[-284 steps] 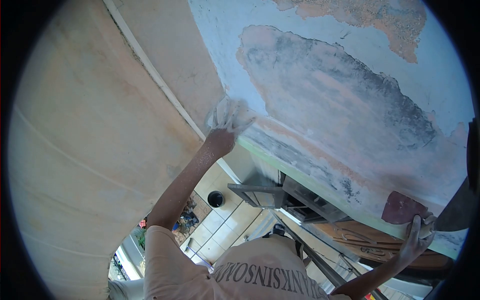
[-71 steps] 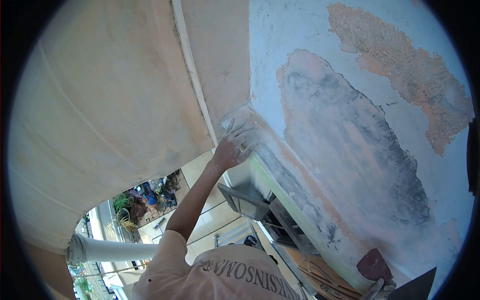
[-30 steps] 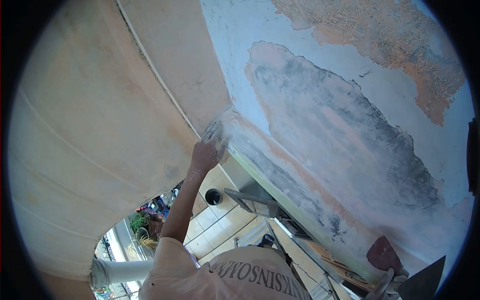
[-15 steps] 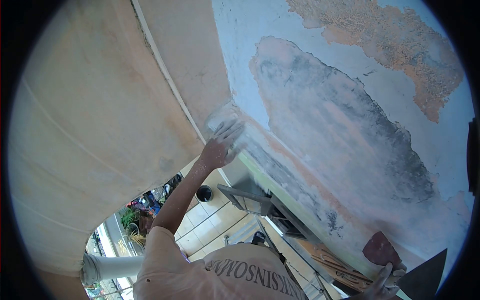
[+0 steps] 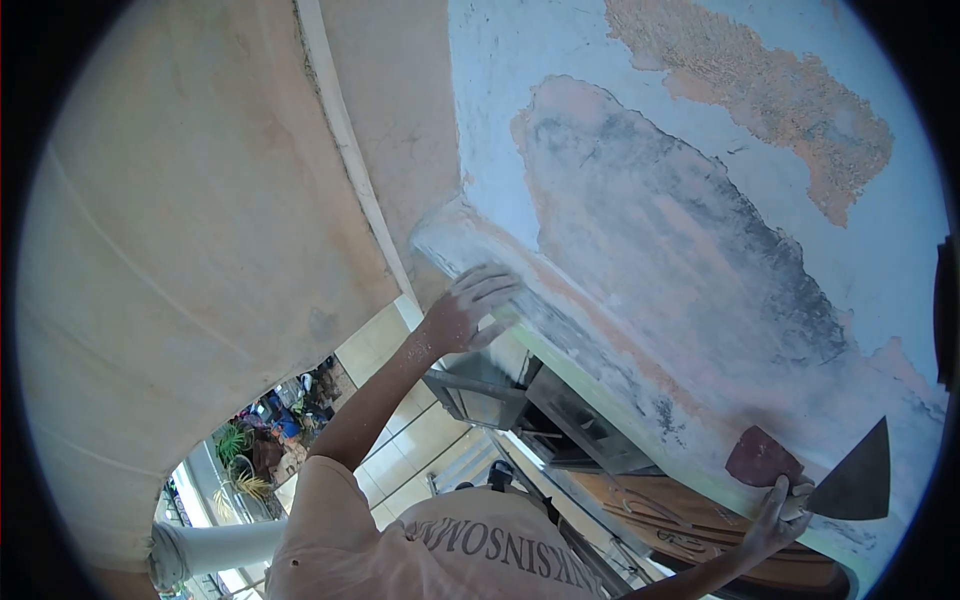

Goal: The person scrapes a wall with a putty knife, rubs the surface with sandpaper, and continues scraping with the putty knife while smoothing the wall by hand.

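Observation:
My left hand (image 5: 478, 305) lies on the dusty wall ledge (image 5: 452, 232), fingers stretched out and somewhat blurred, holding nothing. White dust coats its fingers and specks the forearm. At the lower right, my right hand (image 5: 778, 518) grips a putty knife (image 5: 856, 480) with a broad, dark triangular blade pointing up and right. The same hand also holds a dark red flat piece (image 5: 764, 458) with a rounded edge; its kind is unclear. Both are close to the wall. Above the ledge spreads a scraped grey and pink patch (image 5: 660, 220) in the pale blue paint.
Another peeled, rough patch (image 5: 770, 100) is higher on the wall. On the left rises a large beige surface (image 5: 200, 230). An open window (image 5: 480, 395) juts out under the ledge. Far below lie floor tiles (image 5: 400, 450), a metal ladder (image 5: 460, 465) and plants (image 5: 235, 440).
My left hand has slid right and slightly down along the ledge. My right hand, with the putty knife and red piece, has risen further into view. The camera view has shifted a little.

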A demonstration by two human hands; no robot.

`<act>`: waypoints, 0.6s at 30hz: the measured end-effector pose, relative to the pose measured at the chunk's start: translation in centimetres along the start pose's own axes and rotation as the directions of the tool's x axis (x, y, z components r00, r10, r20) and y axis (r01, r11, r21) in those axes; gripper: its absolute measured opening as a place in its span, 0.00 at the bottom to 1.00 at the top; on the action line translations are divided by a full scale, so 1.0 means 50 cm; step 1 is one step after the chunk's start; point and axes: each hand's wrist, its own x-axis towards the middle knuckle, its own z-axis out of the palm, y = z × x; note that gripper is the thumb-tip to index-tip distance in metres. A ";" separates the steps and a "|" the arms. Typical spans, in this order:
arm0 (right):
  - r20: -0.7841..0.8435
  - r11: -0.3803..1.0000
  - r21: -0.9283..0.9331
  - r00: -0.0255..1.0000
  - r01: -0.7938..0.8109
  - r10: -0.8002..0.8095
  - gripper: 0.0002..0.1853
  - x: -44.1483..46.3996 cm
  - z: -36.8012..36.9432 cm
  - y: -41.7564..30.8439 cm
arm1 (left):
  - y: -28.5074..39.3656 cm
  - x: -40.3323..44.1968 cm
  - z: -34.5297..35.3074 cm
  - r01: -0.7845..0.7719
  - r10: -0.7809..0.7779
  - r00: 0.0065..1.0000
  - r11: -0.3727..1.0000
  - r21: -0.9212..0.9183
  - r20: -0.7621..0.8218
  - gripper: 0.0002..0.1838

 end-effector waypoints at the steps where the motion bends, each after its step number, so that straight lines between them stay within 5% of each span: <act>1: 0.004 0.999 0.006 0.999 -0.034 0.034 0.09 0.002 0.004 -0.010 | 0.024 0.008 -0.002 -0.067 0.065 0.996 0.997 0.034 0.055 0.24; 5: 0.015 0.994 -0.067 0.996 -0.086 0.087 0.11 0.003 -0.009 -0.001 | -0.062 0.006 0.007 0.389 -0.375 0.921 0.880 0.274 -0.104 0.25; 8: 0.005 0.986 -0.069 0.989 -0.149 0.150 0.12 0.006 -0.005 -0.008 | -0.058 -0.001 0.021 0.350 -0.300 0.916 0.923 0.163 -0.266 0.27; 10: 0.024 0.977 -0.005 0.977 -0.212 0.212 0.11 0.007 -0.004 -0.019 | -0.011 -0.007 0.016 0.123 -0.112 0.978 0.991 0.056 -0.175 0.26; 11: 0.002 0.999 -0.010 0.999 -0.053 0.053 0.10 0.009 -0.006 0.015 | 0.006 -0.003 0.016 0.052 -0.048 0.992 0.998 0.029 -0.116 0.26; 12: 0.014 0.996 0.012 0.996 -0.087 0.086 0.10 0.008 -0.005 0.007 | 0.015 -0.001 0.018 -0.015 0.015 0.998 1.000 -0.006 -0.058 0.26; 16: 0.040 0.982 0.058 0.984 -0.178 0.176 0.09 0.012 0.004 -0.022 | -0.056 0.013 0.012 0.319 -0.239 0.926 0.910 0.264 -0.293 0.25; 18: 0.025 0.982 0.064 0.984 -0.178 0.177 0.09 0.011 0.008 -0.025 | -0.047 -0.003 0.026 0.238 -0.193 0.952 0.955 0.178 -0.237 0.25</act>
